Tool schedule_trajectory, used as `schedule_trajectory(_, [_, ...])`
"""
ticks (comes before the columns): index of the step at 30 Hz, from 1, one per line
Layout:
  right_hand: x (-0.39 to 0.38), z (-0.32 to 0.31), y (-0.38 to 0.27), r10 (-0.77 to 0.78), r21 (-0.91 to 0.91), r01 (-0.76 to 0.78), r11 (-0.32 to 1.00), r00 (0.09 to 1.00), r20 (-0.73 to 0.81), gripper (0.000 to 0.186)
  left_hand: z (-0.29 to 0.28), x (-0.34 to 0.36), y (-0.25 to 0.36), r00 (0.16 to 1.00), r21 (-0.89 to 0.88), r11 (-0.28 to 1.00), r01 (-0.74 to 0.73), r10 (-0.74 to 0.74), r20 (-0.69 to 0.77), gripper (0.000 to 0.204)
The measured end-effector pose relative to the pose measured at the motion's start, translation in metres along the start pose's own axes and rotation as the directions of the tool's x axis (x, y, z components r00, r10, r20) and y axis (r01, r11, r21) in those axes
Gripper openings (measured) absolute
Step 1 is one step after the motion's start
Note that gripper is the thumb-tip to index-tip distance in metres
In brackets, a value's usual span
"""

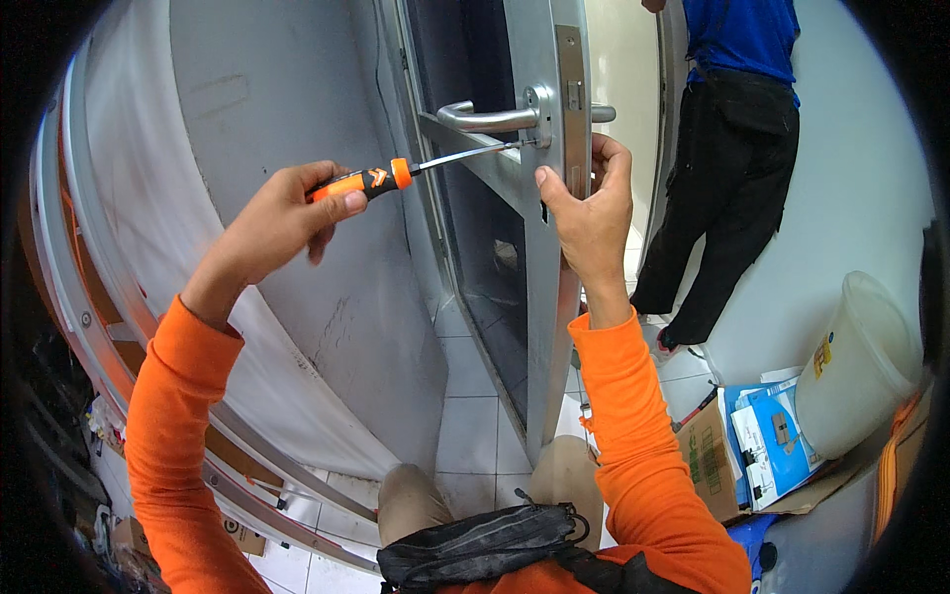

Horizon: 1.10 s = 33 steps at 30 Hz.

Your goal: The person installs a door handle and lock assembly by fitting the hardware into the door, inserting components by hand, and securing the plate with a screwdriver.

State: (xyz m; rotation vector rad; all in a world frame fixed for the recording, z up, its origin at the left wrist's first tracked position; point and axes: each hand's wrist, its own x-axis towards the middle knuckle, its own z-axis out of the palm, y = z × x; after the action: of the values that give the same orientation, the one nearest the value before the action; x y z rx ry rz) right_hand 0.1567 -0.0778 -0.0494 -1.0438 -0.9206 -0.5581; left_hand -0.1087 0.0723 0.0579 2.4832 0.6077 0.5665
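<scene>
My left hand (272, 223) is closed round the orange and black handle of a screwdriver (368, 181). Its long shaft points right, the tip meeting the lower part of the mounting plate under a silver lever handle (490, 121). That lever sits on a grey metal-framed door (544, 366) standing ajar, its narrow edge toward me. My right hand (594, 213) grips this edge just below the latch plate (572, 99), thumb on the near face and fingers round the far side. Whether the tip sits in a screw is too small to tell.
A person in a blue shirt and dark trousers (737, 148) stands beyond the door. At right are a whitish bucket (856, 366), blue folders (782, 445) and a cardboard box (705, 460). Curved metal rails (104, 247) and a white sheet (129, 129) line the left.
</scene>
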Motion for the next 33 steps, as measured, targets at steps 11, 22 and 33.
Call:
schedule_trajectory(11, [0.001,-0.004,0.003,-0.028,-0.030,0.029,0.999,1.000,0.005,0.057,-0.007,-0.015,0.006,0.904,0.026,0.930,-0.367,0.363,-0.227,0.064])
schedule_trajectory(22, [0.001,0.000,0.004,-0.012,-0.002,0.012,1.000,1.000,0.009,0.057,-0.020,-0.013,0.002,0.998,-0.276,0.959,-0.058,0.051,-0.033,0.060])
schedule_trajectory(33, [0.002,-0.003,0.002,-0.026,-0.055,0.027,0.998,0.999,0.025,0.058,0.003,-0.014,0.006,0.997,0.204,0.979,-0.013,0.027,-0.068,0.039])
